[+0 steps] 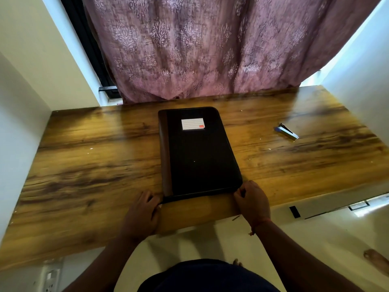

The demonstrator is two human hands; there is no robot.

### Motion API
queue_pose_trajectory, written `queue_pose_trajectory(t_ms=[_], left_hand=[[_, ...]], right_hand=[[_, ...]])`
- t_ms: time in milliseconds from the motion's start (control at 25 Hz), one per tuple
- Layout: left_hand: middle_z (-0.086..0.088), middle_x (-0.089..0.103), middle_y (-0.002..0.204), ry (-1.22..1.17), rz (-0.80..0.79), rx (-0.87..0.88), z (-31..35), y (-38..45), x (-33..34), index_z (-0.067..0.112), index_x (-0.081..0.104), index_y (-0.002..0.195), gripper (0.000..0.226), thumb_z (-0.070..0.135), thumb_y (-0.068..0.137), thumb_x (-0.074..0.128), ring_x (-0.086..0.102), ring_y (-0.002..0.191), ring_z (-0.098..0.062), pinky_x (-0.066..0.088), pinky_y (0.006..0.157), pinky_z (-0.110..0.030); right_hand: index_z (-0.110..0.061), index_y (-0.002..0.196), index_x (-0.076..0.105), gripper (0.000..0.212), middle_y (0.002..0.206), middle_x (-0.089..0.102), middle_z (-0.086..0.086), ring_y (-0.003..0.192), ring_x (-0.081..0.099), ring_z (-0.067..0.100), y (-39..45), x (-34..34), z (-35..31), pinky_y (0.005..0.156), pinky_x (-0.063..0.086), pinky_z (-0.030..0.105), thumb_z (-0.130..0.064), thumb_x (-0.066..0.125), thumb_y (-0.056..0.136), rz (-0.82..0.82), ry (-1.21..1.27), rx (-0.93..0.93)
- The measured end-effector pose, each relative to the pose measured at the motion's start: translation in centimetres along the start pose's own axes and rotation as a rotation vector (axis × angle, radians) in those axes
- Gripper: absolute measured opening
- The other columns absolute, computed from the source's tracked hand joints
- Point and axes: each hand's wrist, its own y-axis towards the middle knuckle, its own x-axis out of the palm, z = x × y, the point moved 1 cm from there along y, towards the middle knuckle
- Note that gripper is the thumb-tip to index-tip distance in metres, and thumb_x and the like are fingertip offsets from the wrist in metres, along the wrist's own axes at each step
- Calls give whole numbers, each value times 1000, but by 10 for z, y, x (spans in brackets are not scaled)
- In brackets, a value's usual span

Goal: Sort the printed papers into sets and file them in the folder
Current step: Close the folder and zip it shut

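Black folder [200,152] closed; flat on the desk [84,154]; label up.

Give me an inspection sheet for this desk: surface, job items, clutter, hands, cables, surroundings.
Surface: wooden desk, glossy, a few pale specks.
Job items: black folder, closed, lying flat, white label on the cover; no papers seen.
Clutter: stapler at far right, apart from the folder.
Hands: left hand touches the folder's near left corner; right hand pinches its near right corner.
Cables: nothing seen; wall socket below the desk edge.
Surroundings: pink curtain behind the desk, white walls on both sides.
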Motion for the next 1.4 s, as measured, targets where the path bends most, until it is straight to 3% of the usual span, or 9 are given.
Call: queue_pose_trajectory(t_ms=[240,480,640,680,840,920,1040,1160,1400], left_hand=[[1,47,98,48,41,-116,9,-1,7,13,65,106,36,32,87,41,44,91,-17,42,73,-36],[-5,52,93,105,89,-304,23,-2,12,10,68,98,28,18,74,57,52,87,-30,44,71,-42],[-17,54,98,-165,165,-599,46,20,12,8,67,96,18,9,79,66,55,93,-43,46,75,-45],[-19,55,104,-183,184,-631,54,28,17,8,66,102,24,16,79,65,54,99,-42,45,79,-46],[-16,52,137,144,109,-393,104,76,38,14,61,128,64,51,80,43,46,126,-37,37,105,-54],[-11,36,155,246,-23,-316,129,106,51,22,49,143,74,64,85,32,29,144,-33,20,117,-57],[-6,8,165,352,-166,-232,148,140,71,31,24,155,81,74,86,19,2,152,-27,0,119,-59],[-8,1,166,447,-215,-115,157,162,82,27,16,157,80,73,91,15,-6,152,-27,0,118,-61],[-15,15,163,435,-202,-45,150,165,96,19,30,154,77,69,95,21,10,151,-32,14,116,-64]], right_hand=[[-25,79,50,15,82,49,-7,72,50,13,35,-17,26,64,45,31,-28,59,91,-166,-14,-143],[-17,84,57,16,92,53,0,83,52,15,88,-24,39,72,44,30,-29,57,94,-362,75,-250],[-18,85,55,12,90,51,-2,82,51,15,108,-21,48,67,36,25,-27,59,93,-461,104,-303],[-18,87,55,11,90,51,-3,83,51,15,113,-18,52,69,38,25,-26,60,92,-484,114,-314],[-23,91,55,5,92,49,-7,86,49,11,121,-17,56,74,39,23,-26,60,92,-537,96,-400],[-22,94,57,4,92,48,-9,87,48,10,126,-16,55,73,36,22,-26,60,92,-549,69,-435],[-21,92,56,6,91,48,-8,85,48,11,131,-11,55,71,35,24,-26,60,91,-559,52,-460],[-20,85,51,13,87,47,-5,81,46,13,132,-6,57,67,34,25,-27,61,91,-567,48,-466],[-22,77,44,21,81,49,-3,74,50,17,152,-8,45,65,44,34,-27,61,88,-500,-1,-376]])
